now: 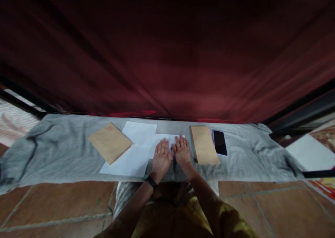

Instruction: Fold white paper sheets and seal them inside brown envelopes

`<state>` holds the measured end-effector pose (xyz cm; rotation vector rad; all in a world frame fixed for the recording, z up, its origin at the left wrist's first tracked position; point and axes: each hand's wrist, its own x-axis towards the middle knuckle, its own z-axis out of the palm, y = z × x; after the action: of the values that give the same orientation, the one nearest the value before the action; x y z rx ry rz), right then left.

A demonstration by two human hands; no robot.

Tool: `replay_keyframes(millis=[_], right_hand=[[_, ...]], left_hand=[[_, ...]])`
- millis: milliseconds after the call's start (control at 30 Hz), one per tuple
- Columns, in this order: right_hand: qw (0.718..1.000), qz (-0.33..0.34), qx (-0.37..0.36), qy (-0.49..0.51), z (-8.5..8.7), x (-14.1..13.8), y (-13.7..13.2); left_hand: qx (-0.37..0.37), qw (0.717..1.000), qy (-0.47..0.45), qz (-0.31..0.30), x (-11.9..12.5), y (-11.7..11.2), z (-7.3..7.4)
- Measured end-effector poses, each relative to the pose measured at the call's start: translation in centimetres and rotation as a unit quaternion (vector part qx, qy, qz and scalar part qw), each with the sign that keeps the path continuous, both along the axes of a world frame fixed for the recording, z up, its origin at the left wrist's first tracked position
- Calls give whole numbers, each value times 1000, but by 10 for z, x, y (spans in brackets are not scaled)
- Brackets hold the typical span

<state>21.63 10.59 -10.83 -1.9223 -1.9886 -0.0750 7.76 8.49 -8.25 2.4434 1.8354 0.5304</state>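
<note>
Both palms are down on a sheet of white paper (pixel 154 140) lying on a grey cloth-covered surface. My left hand (pixel 161 157) rests flat, its fingers stretched forward. Beside it, my right hand (pixel 181 150) also lies flat with the fingers extended near the paper's right end; slight blur softens both hands. More white paper (pixel 128 161) spreads to the left, partly under a brown envelope (pixel 110 142) set at an angle. A longer brown envelope (pixel 204 145), perhaps a stack, lies just right of my right hand.
A dark-screened phone (pixel 220 142) lies right of the long envelope. The grey cloth (pixel 248 154) drapes over the narrow surface. A dark red curtain-like fabric (pixel 170 67) hangs behind its far edge. Tiled floor (pixel 65 206) shows below the near edge.
</note>
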Motion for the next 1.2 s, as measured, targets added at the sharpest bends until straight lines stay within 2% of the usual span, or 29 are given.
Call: replay_keyframes(millis=[167, 300, 467, 933, 1033, 1200], right_hand=[[1000, 10, -9, -12, 0, 1, 0], [1000, 10, 10, -8, -6, 0, 2], [1000, 5, 13, -8, -12, 1, 3], [999, -11, -37, 4, -5, -1, 3], [999, -12, -51, 0, -4, -1, 3], [998, -12, -53, -5, -4, -1, 3]], left_hand=[[-38, 999, -2, -9, 33, 46, 1], [-28, 1000, 11, 5, 30, 55, -14], [7, 999, 27, 34, 6, 42, -26], [71, 991, 7, 112, -30, 3, -23], [75, 994, 15, 84, -28, -12, -17], [44, 998, 49, -21, -19, -40, -9]])
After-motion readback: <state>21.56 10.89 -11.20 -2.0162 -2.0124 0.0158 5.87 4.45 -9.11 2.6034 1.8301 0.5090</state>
